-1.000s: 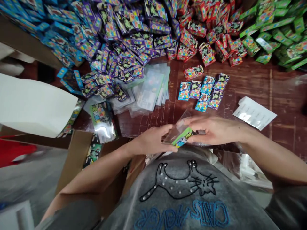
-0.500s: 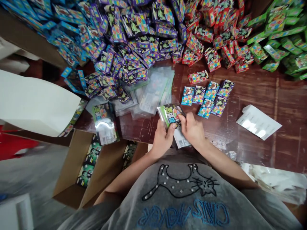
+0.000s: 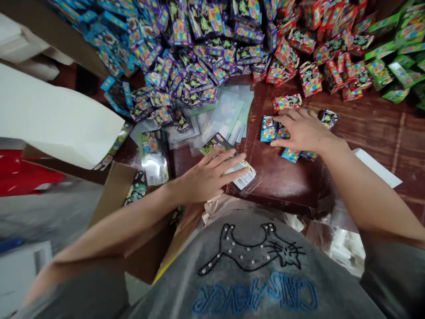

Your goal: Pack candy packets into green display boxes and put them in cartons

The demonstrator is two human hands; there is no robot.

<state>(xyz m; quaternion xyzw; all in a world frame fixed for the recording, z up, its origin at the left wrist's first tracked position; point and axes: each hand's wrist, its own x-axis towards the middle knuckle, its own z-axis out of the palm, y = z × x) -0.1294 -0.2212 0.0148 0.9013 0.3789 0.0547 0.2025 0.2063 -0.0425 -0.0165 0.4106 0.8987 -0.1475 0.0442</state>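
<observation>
Dark red-brown wood shone across the head view, and what a crowd lined the far side of the table (image 3: 368,117): blue boxes (image 3: 109,26), purple boxes (image 3: 212,57), red boxes (image 3: 332,40) and green boxes (image 3: 407,66), heaped left to right! Down by the near edge, the left hand (image 3: 207,177) lay spread, fingers apart, across 1 printed plastic packet (image 3: 245,179). Over to the right hand (image 3: 300,130): it covered a cluster of small boxes, thumb well apart from its fingers! Whether the pads pressed down, I couldn't tell. Just beside the fingertips sat 1 blue carton (image 3: 267,129); 1 red carton (image 3: 287,103) lay just beyond. Clear sleeves (image 3: 229,110) fanned out near the purple heap, while 1 white sheet (image 3: 380,167) showed partly behind the right forearm.
</observation>
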